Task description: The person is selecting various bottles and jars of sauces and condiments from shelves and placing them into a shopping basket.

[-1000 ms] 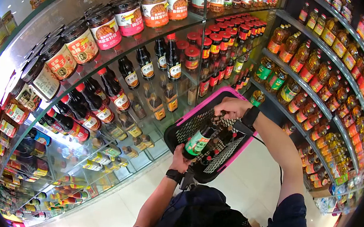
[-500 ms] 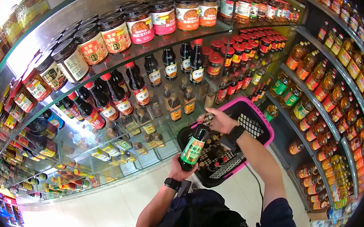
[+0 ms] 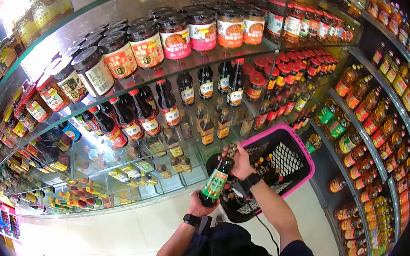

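A dark bottle with a green label (image 3: 215,183) is held tilted in front of my body, over the near left edge of a black basket with a pink rim (image 3: 310,159). My left hand (image 3: 200,206) is closed round the bottle's base. Around the neck, near the top, the fingers of my right hand (image 3: 239,162) are wrapped. Both wrists carry black bands. Inside the basket lie several dark bottles (image 3: 271,176), partly hidden by my right hand and forearm.
Glass shelves on the left and ahead hold jars with black lids (image 3: 146,44) and dark sauce bottles (image 3: 168,101). Red-lidded jars (image 3: 288,72) stand farther back. Shelves of oil bottles (image 3: 367,102) line the right. Pale floor tiles (image 3: 119,234) show below.
The shelves and basket have shifted slightly right in view. My right hand has moved a little lower along the bottle's neck, and more bottles show inside the basket.
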A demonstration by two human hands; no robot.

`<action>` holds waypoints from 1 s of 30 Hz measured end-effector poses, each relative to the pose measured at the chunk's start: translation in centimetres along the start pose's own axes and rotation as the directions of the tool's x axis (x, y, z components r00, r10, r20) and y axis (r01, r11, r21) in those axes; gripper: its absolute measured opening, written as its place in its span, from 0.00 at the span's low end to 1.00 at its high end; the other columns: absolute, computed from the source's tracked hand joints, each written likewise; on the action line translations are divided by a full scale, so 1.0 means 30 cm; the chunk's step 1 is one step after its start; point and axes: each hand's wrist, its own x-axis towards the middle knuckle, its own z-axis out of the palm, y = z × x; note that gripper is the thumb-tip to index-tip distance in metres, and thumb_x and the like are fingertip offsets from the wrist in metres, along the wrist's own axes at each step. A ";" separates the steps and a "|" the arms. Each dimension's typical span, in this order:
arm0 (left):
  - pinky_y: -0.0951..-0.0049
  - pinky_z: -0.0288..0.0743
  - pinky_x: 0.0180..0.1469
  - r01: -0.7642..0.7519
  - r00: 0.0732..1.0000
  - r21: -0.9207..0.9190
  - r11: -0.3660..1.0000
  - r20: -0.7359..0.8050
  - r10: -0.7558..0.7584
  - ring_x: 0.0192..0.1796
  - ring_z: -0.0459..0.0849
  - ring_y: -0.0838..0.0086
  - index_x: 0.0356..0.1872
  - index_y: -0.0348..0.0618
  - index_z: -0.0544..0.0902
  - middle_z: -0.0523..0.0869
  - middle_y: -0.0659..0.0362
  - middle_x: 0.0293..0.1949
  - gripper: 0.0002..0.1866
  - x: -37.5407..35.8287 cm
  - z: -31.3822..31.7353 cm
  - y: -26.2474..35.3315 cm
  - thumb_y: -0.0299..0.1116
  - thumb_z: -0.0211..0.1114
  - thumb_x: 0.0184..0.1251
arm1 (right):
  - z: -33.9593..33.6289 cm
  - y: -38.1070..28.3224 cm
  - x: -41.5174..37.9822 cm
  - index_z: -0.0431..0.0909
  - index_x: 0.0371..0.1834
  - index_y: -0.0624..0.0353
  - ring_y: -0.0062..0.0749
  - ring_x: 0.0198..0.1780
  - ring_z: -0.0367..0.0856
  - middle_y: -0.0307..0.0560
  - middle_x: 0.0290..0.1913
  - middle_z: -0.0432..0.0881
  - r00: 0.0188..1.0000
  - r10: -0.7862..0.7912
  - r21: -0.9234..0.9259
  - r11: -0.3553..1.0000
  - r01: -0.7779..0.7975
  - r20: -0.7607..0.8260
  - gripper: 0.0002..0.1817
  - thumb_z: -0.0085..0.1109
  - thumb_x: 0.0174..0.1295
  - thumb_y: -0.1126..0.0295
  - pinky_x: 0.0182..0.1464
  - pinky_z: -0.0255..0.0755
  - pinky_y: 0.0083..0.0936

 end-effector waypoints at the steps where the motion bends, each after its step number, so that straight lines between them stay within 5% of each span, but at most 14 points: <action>1: 0.57 0.69 0.46 0.013 0.999 0.028 1.000 0.037 -0.014 0.45 0.74 0.58 0.46 0.40 0.71 0.76 0.50 0.44 0.23 0.059 -0.058 0.020 0.45 0.37 0.60 | 0.000 0.002 -0.015 0.68 0.32 0.61 0.37 0.30 0.73 0.46 0.28 0.74 0.998 -0.045 0.014 0.999 0.045 -0.036 0.21 0.41 0.62 0.52 0.41 0.70 0.39; 5: 0.53 0.68 0.49 0.043 0.998 -0.006 0.999 -0.036 -0.043 0.46 0.74 0.57 0.47 0.39 0.70 0.76 0.49 0.44 0.23 0.048 -0.047 -0.005 0.45 0.41 0.58 | -0.045 -0.008 -0.050 0.69 0.32 0.60 0.37 0.30 0.73 0.46 0.26 0.74 0.989 -0.108 0.007 0.994 0.109 -0.098 0.20 0.38 0.63 0.52 0.40 0.70 0.38; 9: 0.54 0.67 0.50 0.039 0.997 0.013 0.999 -0.068 -0.038 0.47 0.73 0.57 0.47 0.38 0.69 0.75 0.50 0.45 0.23 0.069 -0.073 -0.024 0.44 0.39 0.59 | -0.147 -0.005 -0.063 0.70 0.32 0.61 0.46 0.32 0.73 0.47 0.26 0.74 0.999 -0.006 0.023 1.000 0.007 -0.051 0.23 0.35 0.63 0.50 0.42 0.67 0.40; 19: 0.49 0.62 0.54 -0.060 0.994 -0.002 0.998 -0.095 0.059 0.52 0.71 0.55 0.51 0.39 0.67 0.73 0.48 0.48 0.24 0.056 -0.167 -0.061 0.44 0.39 0.60 | -0.226 0.065 -0.043 0.70 0.30 0.61 0.41 0.33 0.73 0.48 0.25 0.74 0.982 0.144 0.141 0.982 -0.126 -0.125 0.25 0.34 0.63 0.48 0.45 0.67 0.45; 30: 0.52 0.65 0.51 -0.154 0.986 -0.084 0.985 -0.085 0.147 0.50 0.72 0.57 0.49 0.40 0.69 0.74 0.50 0.48 0.21 -0.071 -0.191 -0.095 0.43 0.41 0.60 | -0.082 0.150 -0.134 0.72 0.26 0.61 0.39 0.30 0.72 0.46 0.25 0.74 0.988 0.060 0.080 0.996 -0.049 -0.142 0.21 0.37 0.61 0.54 0.45 0.67 0.42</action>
